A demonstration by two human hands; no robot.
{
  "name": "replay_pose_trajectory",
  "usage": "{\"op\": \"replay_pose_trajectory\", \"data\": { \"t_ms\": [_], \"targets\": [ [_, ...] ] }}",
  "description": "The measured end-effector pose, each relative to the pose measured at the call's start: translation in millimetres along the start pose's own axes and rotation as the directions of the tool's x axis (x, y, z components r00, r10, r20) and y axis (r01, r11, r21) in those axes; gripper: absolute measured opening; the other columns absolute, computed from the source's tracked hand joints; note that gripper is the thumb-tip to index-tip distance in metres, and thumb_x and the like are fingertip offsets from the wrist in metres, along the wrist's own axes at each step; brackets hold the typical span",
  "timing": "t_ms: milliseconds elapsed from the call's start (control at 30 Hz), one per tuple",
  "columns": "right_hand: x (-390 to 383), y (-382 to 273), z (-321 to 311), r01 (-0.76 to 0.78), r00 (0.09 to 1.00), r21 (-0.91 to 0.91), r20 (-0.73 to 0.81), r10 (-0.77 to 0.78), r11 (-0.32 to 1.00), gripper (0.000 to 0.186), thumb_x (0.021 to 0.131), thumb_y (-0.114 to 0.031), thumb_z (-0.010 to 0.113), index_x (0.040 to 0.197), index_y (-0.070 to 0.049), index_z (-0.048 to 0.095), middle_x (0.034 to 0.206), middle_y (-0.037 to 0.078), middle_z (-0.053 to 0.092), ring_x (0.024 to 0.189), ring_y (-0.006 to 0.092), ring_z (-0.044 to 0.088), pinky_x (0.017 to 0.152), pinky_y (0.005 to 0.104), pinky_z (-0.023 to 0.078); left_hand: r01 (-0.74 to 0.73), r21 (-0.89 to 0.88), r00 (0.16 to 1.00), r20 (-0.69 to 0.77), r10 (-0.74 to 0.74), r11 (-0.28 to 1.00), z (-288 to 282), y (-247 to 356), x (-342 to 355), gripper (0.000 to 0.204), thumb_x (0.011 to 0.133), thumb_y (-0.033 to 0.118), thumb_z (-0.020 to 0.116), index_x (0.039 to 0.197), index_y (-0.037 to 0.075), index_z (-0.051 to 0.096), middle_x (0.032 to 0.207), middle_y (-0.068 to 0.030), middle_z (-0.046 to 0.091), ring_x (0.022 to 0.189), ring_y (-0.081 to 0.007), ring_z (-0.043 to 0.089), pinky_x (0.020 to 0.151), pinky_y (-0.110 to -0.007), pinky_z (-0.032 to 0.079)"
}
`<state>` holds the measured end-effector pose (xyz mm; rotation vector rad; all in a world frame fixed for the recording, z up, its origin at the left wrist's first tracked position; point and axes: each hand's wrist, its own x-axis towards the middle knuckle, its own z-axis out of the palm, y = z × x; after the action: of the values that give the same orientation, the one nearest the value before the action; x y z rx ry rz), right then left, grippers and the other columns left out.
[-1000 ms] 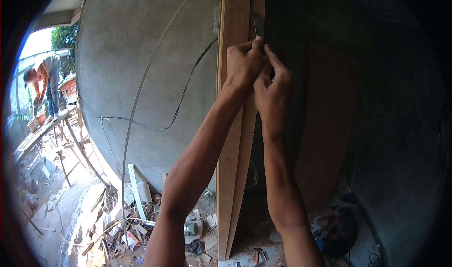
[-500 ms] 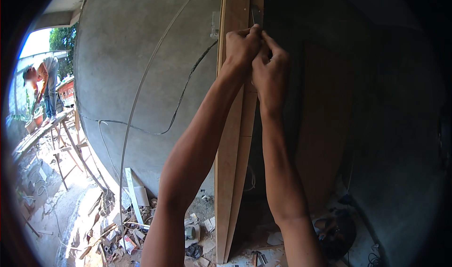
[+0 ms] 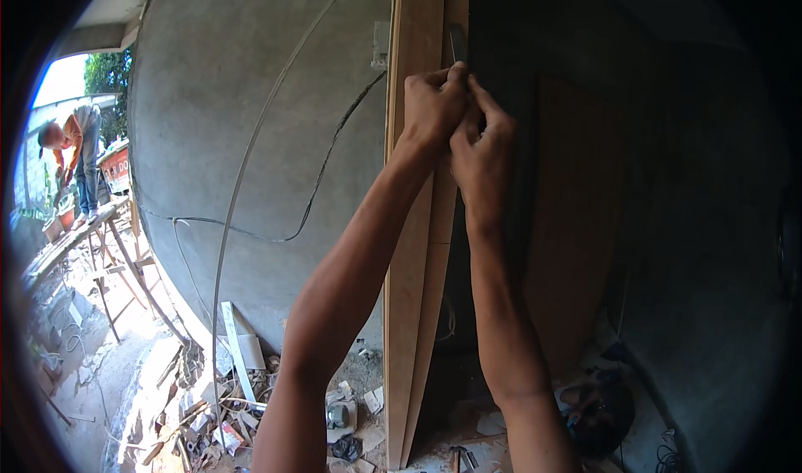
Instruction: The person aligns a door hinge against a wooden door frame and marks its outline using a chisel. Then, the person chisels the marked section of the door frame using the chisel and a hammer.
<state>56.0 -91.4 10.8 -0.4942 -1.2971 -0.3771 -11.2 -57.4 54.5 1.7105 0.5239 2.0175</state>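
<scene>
Both hands are raised together against the edge of a tall wooden door frame [image 3: 409, 306]. A narrow tool with a flat metal blade [image 3: 456, 44] points up from between my fingers, its blade lying along the frame's inner face. My left hand [image 3: 434, 110] is closed, its thumb and fingers pinched at the base of the blade. Just below and to the right, my right hand [image 3: 484, 143] is closed too, apparently round the tool's lower part. The handle is hidden by my hands, so the exact kind of tool cannot be made out.
A grey plastered wall [image 3: 267, 139] with a box [image 3: 380, 45] and a dangling black cable [image 3: 322, 172] stands left of the frame. Rubble [image 3: 200, 423] covers the ground below. Far left, a person [image 3: 79, 151] bends over on a plank scaffold [image 3: 75, 243]. A dark room lies right.
My two hands and the tool have slid a little down along the frame, still together. The person at the far left remains bent over.
</scene>
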Motion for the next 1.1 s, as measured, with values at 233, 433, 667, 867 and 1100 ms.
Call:
{"op": "replay_pose_trajectory", "data": {
  "t_ms": [233,433,667,867,1100],
  "targets": [
    [-2.8,10.3,4.1,0.053,0.998,-0.026,-0.04,-0.054,0.998,0.035,0.092,-0.005,0.051,0.123,0.005,0.064,0.111,0.027,0.068,0.106,0.0381,0.068,0.092,0.0403,0.055,-0.12,0.049,0.99,-0.073,0.123,0.992,2.1,-6.4,1.8,0.039,0.096,0.027,0.063,0.105,-0.01,0.072,0.075,-0.0168,0.072,0.069,-0.0151,0.068,0.063,-0.033,0.054],
    [11.1,2.7,3.1,0.037,0.999,-0.059,-0.013,-0.038,0.998,0.035,0.093,-0.009,0.053,0.123,0.005,0.064,0.109,0.027,0.069,0.103,0.0385,0.068,0.09,0.0411,0.055,-0.018,-0.062,0.999,-0.047,0.015,0.998,4.2,2.5,11.6,0.041,0.096,0.029,0.063,0.105,-0.01,0.072,0.077,-0.0182,0.073,0.07,-0.0178,0.069,0.066,-0.034,0.055],
    [8.8,-2.9,-0.2,-0.064,0.996,0.03,0.068,0.062,0.997,0.034,0.094,-0.007,0.055,0.124,0.006,0.063,0.114,0.026,0.068,0.109,0.0379,0.067,0.095,0.0391,0.054,-0.001,-0.032,0.997,-0.073,-0.001,0.999,1.1,6.1,11.2,0.04,0.095,0.028,0.063,0.104,-0.01,0.073,0.078,-0.0183,0.073,0.072,-0.0182,0.07,0.067,-0.033,0.055],
    [12.1,9.4,7.2,0.071,0.997,-0.016,-0.008,-0.071,0.997,0.032,0.094,-0.005,0.054,0.123,0.007,0.063,0.111,0.026,0.069,0.107,0.0368,0.067,0.094,0.0384,0.055,0.006,-0.038,1.0,-0.011,-0.006,0.999,0.2,4.9,14.1,0.04,0.097,0.032,0.064,0.103,-0.006,0.073,0.08,-0.0059,0.068,0.069,-0.01,0.062,0.062,-0.027,0.05],
    [21.0,1.8,6.2,0.003,1.0,0.019,0.023,-0.003,1.0,0.037,0.09,-0.001,0.051,0.125,0.007,0.062,0.116,0.027,0.068,0.112,0.0355,0.066,0.096,0.037,0.052,0.003,-0.016,0.998,-0.067,-0.004,1.0,3.7,11.7,13.1,0.042,0.096,0.034,0.065,0.104,-0.006,0.073,0.083,-0.0072,0.07,0.074,-0.0124,0.065,0.064,-0.028,0.052]
  ]
}}
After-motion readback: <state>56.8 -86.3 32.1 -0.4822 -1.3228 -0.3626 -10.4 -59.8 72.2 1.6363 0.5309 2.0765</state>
